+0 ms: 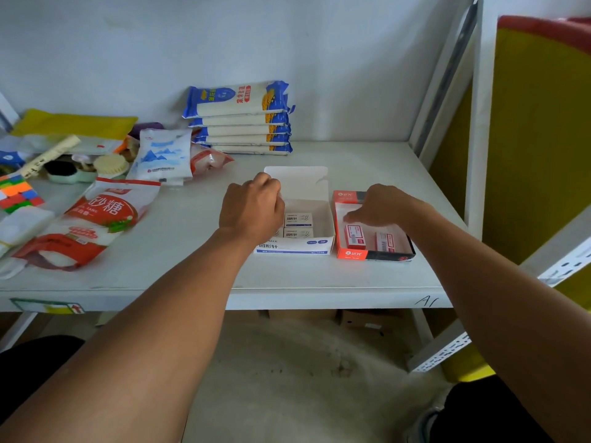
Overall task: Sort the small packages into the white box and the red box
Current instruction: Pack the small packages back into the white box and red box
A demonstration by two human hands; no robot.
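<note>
The white box [323, 215] stands open on the shelf, its lid flap folded back, with small white packages [298, 219] inside. My left hand [251, 207] hovers over its left side, fingers curled; whether it holds anything is hidden. To the right sits the red box [339, 199], holding two small red-and-white packages [354, 237]. My right hand [380, 204] is spread over the back of the red box, fingers apart, pointing left, with nothing seen in it.
The white shelf [319, 276] carries a stack of blue-and-white noodle packs [240, 118] at the back, sugar bags [105, 212] and a salt bag [163, 156] at the left, brushes and a colour cube [17, 193]. A white upright post [476, 123] stands at the right.
</note>
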